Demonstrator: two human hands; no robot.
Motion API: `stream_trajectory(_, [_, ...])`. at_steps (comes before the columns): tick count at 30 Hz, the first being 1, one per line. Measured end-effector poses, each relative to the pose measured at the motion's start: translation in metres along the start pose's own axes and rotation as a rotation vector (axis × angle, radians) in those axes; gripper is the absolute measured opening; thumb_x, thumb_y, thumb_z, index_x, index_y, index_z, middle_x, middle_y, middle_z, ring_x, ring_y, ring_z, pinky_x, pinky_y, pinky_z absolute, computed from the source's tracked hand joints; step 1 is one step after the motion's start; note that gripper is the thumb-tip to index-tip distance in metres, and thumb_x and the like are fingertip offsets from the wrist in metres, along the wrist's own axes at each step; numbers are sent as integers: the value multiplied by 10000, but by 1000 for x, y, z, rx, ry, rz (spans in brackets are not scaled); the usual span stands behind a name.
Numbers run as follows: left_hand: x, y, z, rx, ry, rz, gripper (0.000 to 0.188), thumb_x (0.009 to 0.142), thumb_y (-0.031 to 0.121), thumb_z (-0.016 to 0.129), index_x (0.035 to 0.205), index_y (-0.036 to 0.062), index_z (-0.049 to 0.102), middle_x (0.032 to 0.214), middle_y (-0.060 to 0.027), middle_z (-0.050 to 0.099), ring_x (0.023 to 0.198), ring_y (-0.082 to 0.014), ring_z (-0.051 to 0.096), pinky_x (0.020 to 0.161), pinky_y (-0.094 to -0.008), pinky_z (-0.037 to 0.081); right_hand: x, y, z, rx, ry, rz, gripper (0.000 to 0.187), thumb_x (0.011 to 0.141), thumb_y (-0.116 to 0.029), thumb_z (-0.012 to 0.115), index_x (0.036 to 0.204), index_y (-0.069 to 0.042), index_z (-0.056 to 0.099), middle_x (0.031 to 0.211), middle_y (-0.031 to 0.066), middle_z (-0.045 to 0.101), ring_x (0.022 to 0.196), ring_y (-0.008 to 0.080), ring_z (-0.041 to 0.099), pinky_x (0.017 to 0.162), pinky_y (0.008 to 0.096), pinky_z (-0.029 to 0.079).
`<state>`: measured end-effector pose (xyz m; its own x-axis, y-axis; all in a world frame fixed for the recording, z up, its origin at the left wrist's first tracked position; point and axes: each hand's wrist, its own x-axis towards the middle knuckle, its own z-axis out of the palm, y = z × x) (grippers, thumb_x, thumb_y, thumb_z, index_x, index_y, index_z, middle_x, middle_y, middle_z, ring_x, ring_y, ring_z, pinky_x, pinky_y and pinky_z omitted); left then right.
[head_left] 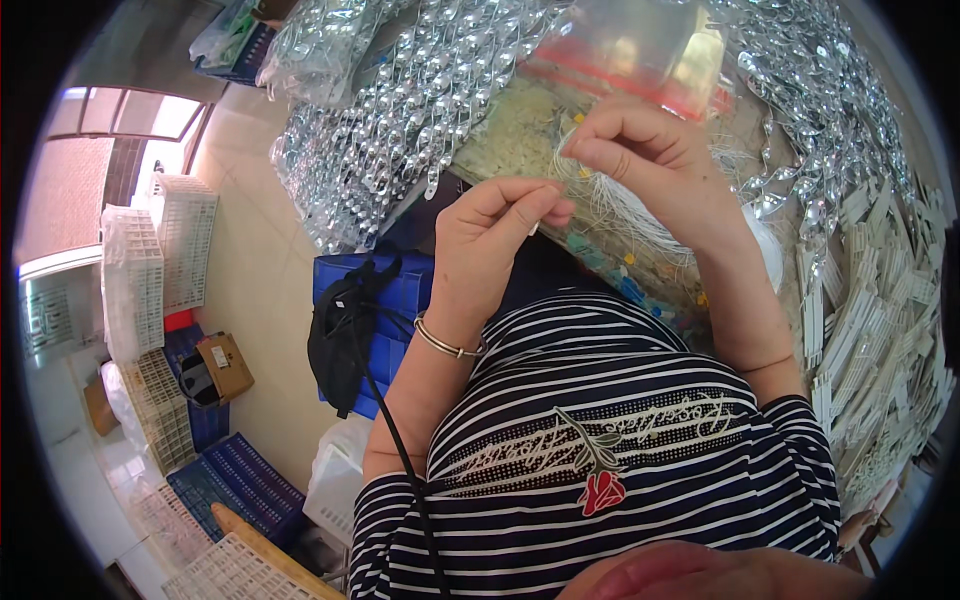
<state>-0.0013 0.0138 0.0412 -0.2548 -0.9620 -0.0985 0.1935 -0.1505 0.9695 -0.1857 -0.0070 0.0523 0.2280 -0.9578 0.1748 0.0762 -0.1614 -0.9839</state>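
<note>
My left hand (485,235) is raised in front of my body, thumb and fingertips pressed together. A tiny pale bit shows below its thumb, too small to name. Higher and to the right, my right hand (660,175) curls over the worktable with thumb and forefinger closed. Whatever lies in that pinch is too fine to make out. Beneath the right hand, a bundle of thin white threads (640,220) spreads over the cluttered tabletop (510,130). Beyond it lies a clear plastic bag (620,55) with a red band.
Shiny silver strands (400,125) heap at the far left of the table, more silver strands (830,90) at the far right. White strips (870,310) pile up on the right. A black bag (345,335) rests against a blue box (395,350). Crates (185,235) stand left.
</note>
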Motion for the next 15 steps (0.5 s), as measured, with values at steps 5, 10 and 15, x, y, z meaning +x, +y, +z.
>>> stream_trajectory(5, [0,-2,-3,12,-17,-4,134,869,51,595,952,-46,634,831,-93,666,758,-127,628,722,-232,499,0,-2,2,-204,-69,-31,79,824,-54,638,884,-5,651,833,12,592,777,79,535,690,215,420])
stream_trajectory(10, [-2,-2,-3,81,-53,-21,118,863,46,602,936,-42,631,824,-87,665,762,-123,630,720,-233,506,0,-1,5,-170,-69,-3,56,808,-43,644,846,-9,666,824,16,595,762,82,541,687,221,423])
stream_trajectory(15, [-1,-1,-5,74,-68,-59,116,859,49,609,930,-40,630,817,-88,664,757,-123,630,715,-231,509,0,2,6,-117,-91,28,54,807,-39,641,844,-7,665,820,15,594,767,80,543,693,222,428])
